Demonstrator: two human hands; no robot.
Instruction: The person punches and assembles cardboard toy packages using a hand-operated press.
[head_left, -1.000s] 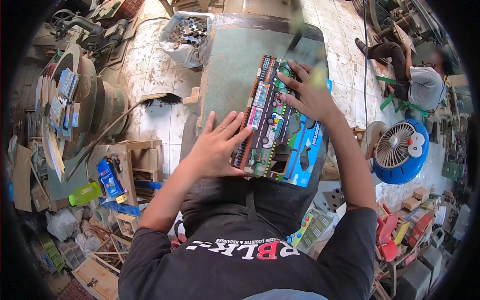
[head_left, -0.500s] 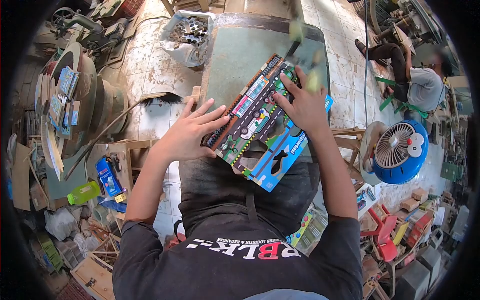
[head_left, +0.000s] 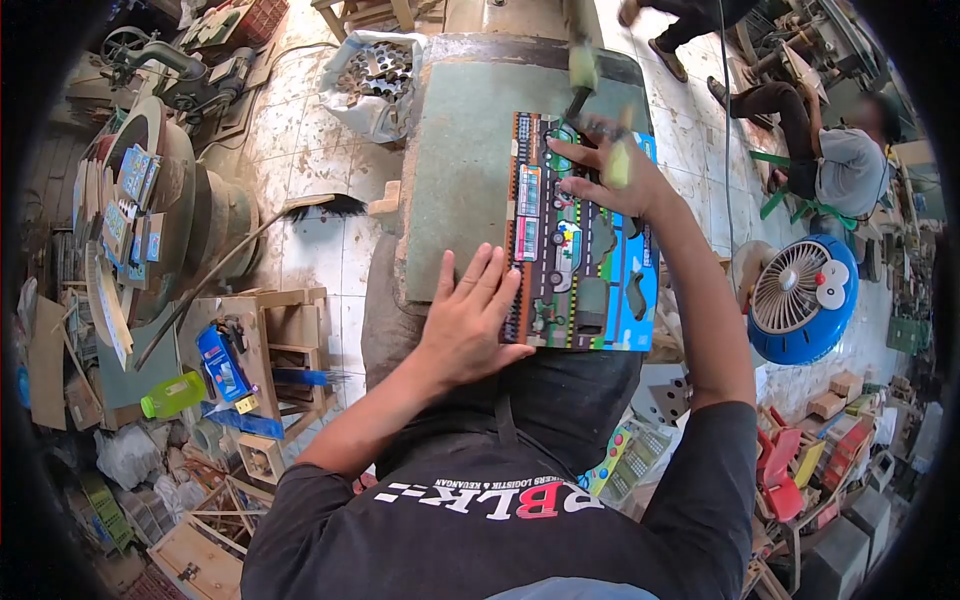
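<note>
A printed puzzle board (head_left: 562, 285) with vehicles, roads and a blue strip lies flat on a green-grey machine table (head_left: 462, 150). Vehicle-shaped gaps show in its blue strip. My left hand (head_left: 462, 325) rests at the board's left edge, fingers spread, partly on the table. My right hand (head_left: 640, 190) is on the upper right part, fingers apart and bent over the printed surface. A dark, narrow machine part (head_left: 580, 100) comes down at the board's top edge close to my right fingers. A blurred pale green piece (head_left: 620, 162) hides some of that hand.
A white sack (head_left: 375, 85) of cut pieces stands left of the table. A brush (head_left: 325, 205) juts in from the left. Stacked puzzle boards (head_left: 130, 225) lie further left. On the right are a blue fan (head_left: 800, 300) and a seated person (head_left: 845, 175); another person's legs (head_left: 690, 35) show behind.
The board has turned from slanted to nearly straight and shifted right. My left hand has moved right and nearer my body; my right hand has moved slightly right. Another person's legs have appeared at top right.
</note>
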